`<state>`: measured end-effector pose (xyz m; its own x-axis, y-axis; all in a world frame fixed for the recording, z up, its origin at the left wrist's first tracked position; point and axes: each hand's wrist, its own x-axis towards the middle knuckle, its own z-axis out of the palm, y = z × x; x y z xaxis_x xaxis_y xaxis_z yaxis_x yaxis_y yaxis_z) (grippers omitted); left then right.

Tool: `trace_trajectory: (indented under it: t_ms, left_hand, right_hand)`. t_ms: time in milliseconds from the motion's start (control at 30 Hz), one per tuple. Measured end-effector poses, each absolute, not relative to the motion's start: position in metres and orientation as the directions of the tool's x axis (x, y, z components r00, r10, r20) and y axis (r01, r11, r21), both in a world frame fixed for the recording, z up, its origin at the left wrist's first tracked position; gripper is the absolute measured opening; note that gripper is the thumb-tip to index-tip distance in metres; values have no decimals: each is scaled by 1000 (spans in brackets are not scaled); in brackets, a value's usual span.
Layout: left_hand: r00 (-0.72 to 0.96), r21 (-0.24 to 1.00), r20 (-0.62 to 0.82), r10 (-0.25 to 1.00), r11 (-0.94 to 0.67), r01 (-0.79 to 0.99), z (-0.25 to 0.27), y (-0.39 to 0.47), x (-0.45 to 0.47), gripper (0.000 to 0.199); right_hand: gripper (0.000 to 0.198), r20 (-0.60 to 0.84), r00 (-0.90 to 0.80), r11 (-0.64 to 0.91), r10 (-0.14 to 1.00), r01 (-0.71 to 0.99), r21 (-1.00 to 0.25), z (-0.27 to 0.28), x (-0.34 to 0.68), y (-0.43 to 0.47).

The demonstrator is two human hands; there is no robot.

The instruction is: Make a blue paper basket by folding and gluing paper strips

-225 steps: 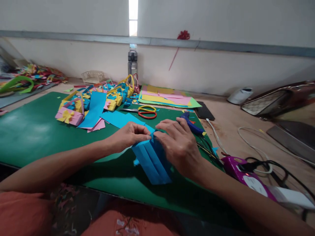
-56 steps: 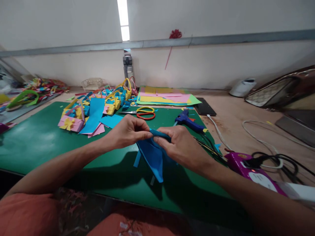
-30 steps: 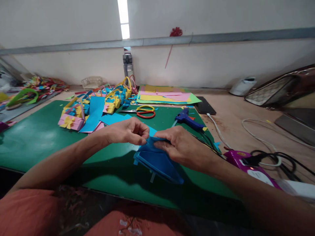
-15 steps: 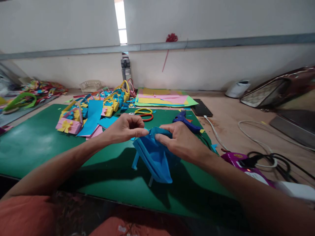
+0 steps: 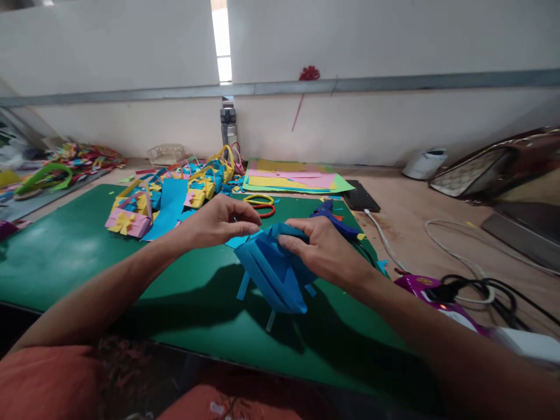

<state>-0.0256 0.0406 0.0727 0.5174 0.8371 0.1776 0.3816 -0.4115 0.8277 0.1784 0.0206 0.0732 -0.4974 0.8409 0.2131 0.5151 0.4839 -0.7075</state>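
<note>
A folded piece of blue paper (image 5: 273,274), pleated and tapering to a low point, hangs tilted above the green mat. Narrow strips show below it. My right hand (image 5: 321,245) grips its upper right edge, the thumb on the near face and the fingers behind. At the upper left corner my left hand (image 5: 221,221) pinches, thumb and forefinger tips nearly meeting at the paper's edge. Its other fingers are curled. Behind my left hand lie scissors (image 5: 263,211) with yellow and red handles. A blue glue gun (image 5: 335,219) rests beyond my right hand.
Small paper baskets (image 5: 131,221) and a blue sheet (image 5: 168,204) sit at the left of the green mat (image 5: 65,251). Coloured sheets (image 5: 297,175) and a phone (image 5: 362,195) are at the back. A purple power strip (image 5: 413,284) with cables lies right.
The low point of the blue paper has risen slightly. My left finger and thumb have shifted a little at its corner, with the forefinger less tightly curled. The camera view has shifted slightly.
</note>
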Motion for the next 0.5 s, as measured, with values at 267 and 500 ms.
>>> trace_trajectory:
  t_ms: [267, 500]
  left_hand:
    - [534, 965, -45, 844, -101, 240, 57, 40, -16, 24]
    - [459, 949, -49, 887, -102, 300, 65, 26, -6, 21]
  right_hand:
    - [21, 277, -483, 531, 830, 537, -656, 64, 181, 27]
    - [18, 736, -620, 696, 272, 655, 294, 54, 180, 23]
